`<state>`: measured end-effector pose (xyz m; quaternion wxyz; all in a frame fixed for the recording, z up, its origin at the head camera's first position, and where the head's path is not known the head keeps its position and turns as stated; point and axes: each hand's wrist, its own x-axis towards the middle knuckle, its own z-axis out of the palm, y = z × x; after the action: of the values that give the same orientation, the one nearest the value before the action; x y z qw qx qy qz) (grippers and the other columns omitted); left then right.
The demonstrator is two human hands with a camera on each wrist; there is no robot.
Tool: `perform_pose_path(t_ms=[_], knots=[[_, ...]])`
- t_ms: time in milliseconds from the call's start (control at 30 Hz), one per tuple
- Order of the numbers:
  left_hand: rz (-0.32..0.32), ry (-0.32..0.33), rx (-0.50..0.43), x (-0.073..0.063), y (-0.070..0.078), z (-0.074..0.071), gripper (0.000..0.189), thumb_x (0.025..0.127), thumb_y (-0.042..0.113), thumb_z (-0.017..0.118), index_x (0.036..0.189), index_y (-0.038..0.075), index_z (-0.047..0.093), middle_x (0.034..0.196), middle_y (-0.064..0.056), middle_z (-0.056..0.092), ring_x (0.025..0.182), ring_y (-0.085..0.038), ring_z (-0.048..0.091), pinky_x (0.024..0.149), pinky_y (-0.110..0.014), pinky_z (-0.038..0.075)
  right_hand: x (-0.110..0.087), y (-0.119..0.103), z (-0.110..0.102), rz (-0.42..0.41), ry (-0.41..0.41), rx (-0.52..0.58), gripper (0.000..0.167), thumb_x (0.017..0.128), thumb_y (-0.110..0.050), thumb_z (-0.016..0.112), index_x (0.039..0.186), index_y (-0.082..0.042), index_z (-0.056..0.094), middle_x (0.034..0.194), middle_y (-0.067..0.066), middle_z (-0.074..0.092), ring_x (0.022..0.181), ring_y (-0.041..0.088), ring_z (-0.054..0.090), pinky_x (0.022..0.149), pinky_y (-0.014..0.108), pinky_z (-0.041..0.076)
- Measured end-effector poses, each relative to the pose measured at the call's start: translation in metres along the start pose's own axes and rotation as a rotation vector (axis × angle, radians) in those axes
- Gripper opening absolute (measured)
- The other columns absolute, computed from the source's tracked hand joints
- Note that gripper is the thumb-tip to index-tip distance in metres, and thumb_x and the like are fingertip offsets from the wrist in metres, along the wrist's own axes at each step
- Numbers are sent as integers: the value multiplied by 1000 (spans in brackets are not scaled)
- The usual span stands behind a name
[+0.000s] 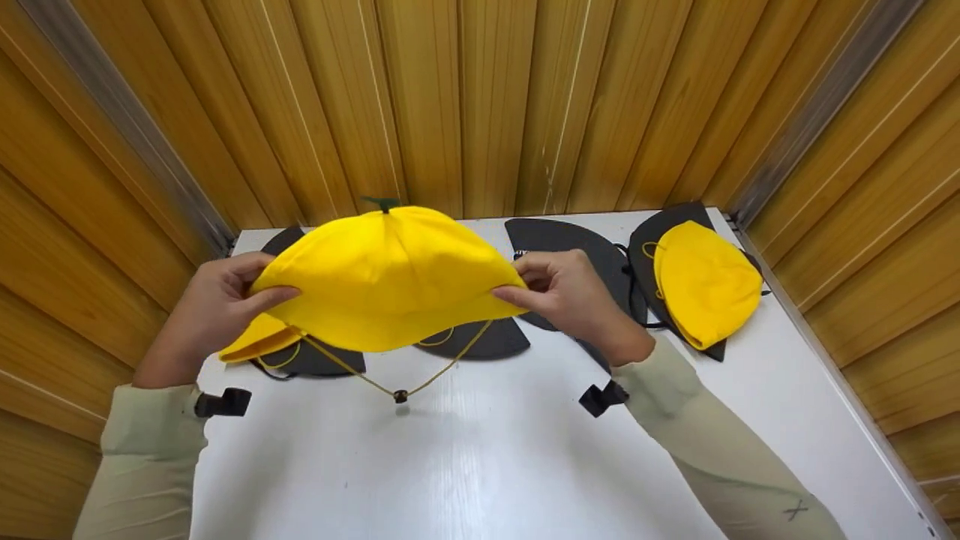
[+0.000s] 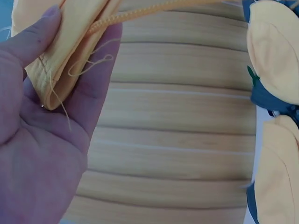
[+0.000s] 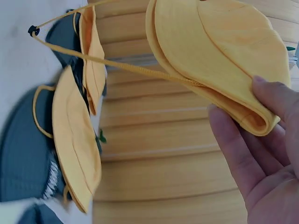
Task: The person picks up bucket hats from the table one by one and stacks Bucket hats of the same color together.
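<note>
A yellow bucket hat [image 1: 390,285], folded flat with a small green leaf stem [image 1: 385,204] on its crown, is held up over the white table [image 1: 450,472]. My left hand [image 1: 214,307] pinches the left end of its brim, thumb in front. At the opposite end, my right hand [image 1: 574,296] pinches the brim in the same way. A yellow chin cord [image 1: 450,365] hangs below in a V, with a black toggle [image 1: 400,396] at its lowest point. Loose thread ends [image 2: 98,60] show near the brim in the left wrist view.
Along the back of the table lie dark folded hats [image 1: 570,251] with black straps. One yellow hat [image 1: 709,285] lies on a dark one at the right; another yellow hat [image 1: 259,341] is partly hidden at the left. Wood-look panel walls [image 1: 480,105] enclose the table's back and sides.
</note>
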<state>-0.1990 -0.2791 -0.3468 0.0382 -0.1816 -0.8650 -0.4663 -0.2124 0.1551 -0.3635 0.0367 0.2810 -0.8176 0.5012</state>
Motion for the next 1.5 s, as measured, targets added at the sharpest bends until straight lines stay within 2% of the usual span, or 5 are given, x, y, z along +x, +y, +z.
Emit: perform_pose_path(t_ms=[333,600,867,1167,1500], knots=[[-127,35,34,-46,-41,6,31,94,20,75,122,7,70,109,8,74,87,-8,73,80,-16,60,-13,31,58,75,-35,105,25,91,-24,79,111,-10,77,102,4,79,87,12,77,79,26,63],[-311,23,32,-71,-88,52,49,93,33,75,134,10,62,121,-14,72,88,-15,66,79,-16,58,-43,81,99,220,4,188,27,88,-21,82,109,-7,71,89,9,77,75,17,74,67,27,63],[-502,-34,78,-87,-120,93,53,92,30,78,137,16,53,114,-9,68,95,-20,62,81,-19,55,-75,120,131,379,17,192,29,86,-15,84,108,-4,70,85,9,77,67,9,69,59,19,57],[-730,-71,112,-102,-137,107,54,87,32,83,129,12,57,115,-14,62,93,-24,57,72,-28,53,-86,132,148,416,9,96,22,83,-19,87,99,-7,78,82,3,74,60,6,62,54,18,53],[-703,-128,290,-100,-134,128,44,90,21,80,125,6,59,105,-13,61,90,-24,54,80,-35,51,-85,130,151,383,43,-161,14,82,-17,87,86,-10,75,73,-3,69,65,4,58,61,19,53]])
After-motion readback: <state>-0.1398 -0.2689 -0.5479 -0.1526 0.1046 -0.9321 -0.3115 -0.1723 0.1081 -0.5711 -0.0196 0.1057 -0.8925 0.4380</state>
